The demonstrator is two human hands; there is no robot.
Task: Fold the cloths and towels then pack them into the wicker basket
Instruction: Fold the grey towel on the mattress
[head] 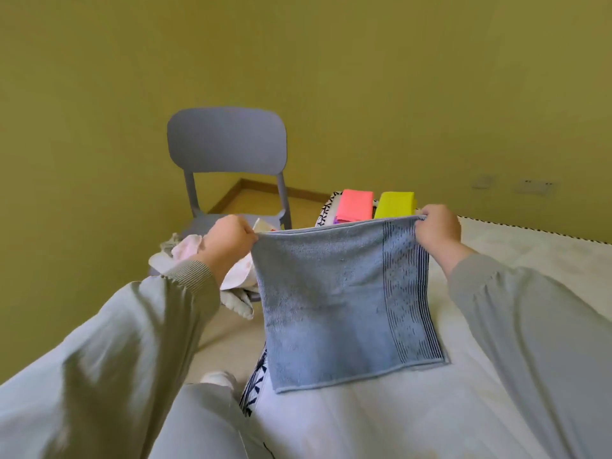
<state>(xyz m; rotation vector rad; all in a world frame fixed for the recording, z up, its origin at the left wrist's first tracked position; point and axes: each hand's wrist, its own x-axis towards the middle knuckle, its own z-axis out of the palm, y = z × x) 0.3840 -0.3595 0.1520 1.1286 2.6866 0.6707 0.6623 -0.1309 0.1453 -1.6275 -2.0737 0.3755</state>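
Grey sleeves fill the foreground, both arms reaching forward. Curled fingers of the left hand pinch one top corner of a blue towel, and the right hand pinches the other. The towel is stretched taut between them, probably so it hangs flat and its edges can be matched for folding. Its lower edge rests on the bed. Just behind it, a folded pink cloth and a yellow cloth stand in a container with a patterned rim, probably the basket, mostly hidden. To the left, a grey chair holds a heap of pale cloths, likely awaiting folding.
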